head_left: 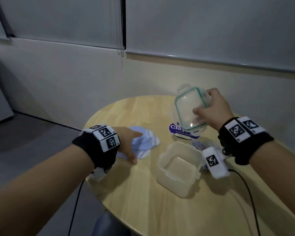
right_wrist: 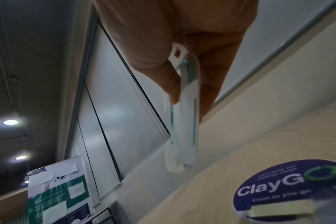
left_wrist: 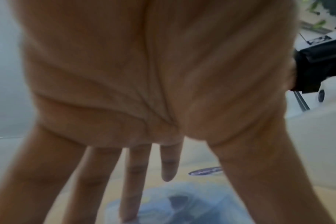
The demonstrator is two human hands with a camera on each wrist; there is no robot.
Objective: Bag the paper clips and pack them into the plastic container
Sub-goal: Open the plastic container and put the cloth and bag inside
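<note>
Right hand (head_left: 213, 110) pinching lid (head_left: 190, 109) by 1 edge, thumb on top, held tilted above table (head_left: 143, 193). Left hand (head_left: 126, 145) spread flat, fingers straight, pressing on blue bags (head_left: 146, 142). Open plastic container (head_left: 178, 166) between both wrists, nearer right. Paper clips not clearly visible. Risk, judged: lid slipping from thin pinch; bags sliding off under pressing palm.

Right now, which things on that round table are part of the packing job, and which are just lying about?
Part of the job:
- open plastic container, nothing seen inside
- its lid, held in the air by the right hand
- blue plastic bags under the left hand with fingers spread

Just lying about:
- round purple ClayGo sticker on the table
- cables across the table's near edge
</note>
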